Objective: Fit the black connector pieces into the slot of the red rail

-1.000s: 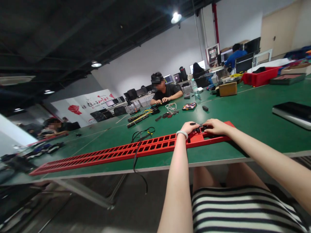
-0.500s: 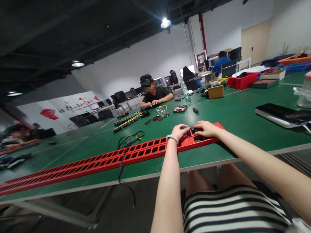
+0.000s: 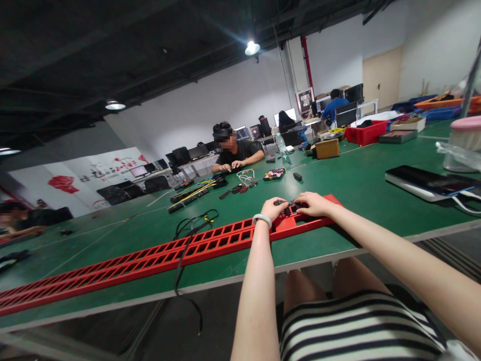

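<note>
The left hand [image 3: 272, 209] has its fingers closed on a small black part [image 3: 282, 205] at the right end of the long red frame [image 3: 218, 249], which lies along the green surface [image 3: 349, 173]. The right hand [image 3: 311, 203] bends over the frame just beside it; whether it grips anything, I cannot tell.
</note>
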`<act>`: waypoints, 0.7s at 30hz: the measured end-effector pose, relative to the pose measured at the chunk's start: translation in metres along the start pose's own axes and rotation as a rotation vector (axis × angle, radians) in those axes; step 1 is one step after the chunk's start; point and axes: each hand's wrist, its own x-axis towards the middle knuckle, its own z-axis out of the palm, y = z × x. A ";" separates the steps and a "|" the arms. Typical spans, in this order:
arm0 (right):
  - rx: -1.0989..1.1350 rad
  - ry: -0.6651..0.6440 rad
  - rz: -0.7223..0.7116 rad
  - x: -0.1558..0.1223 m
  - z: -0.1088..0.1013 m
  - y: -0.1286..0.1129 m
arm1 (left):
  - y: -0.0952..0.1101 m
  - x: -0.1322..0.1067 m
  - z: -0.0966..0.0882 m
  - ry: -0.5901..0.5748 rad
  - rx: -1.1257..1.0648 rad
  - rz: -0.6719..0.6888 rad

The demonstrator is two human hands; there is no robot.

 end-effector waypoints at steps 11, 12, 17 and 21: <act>-0.084 -0.014 0.005 0.000 0.000 0.000 | 0.001 0.002 0.001 0.014 -0.013 -0.010; -0.088 -0.010 0.005 0.000 0.000 0.000 | 0.001 0.002 0.001 0.019 -0.012 -0.013; -0.071 0.011 0.000 -0.004 0.000 0.001 | 0.001 0.000 0.001 0.029 -0.016 -0.021; -0.034 0.009 0.001 -0.004 0.000 0.002 | 0.004 -0.002 0.001 0.018 -0.048 -0.023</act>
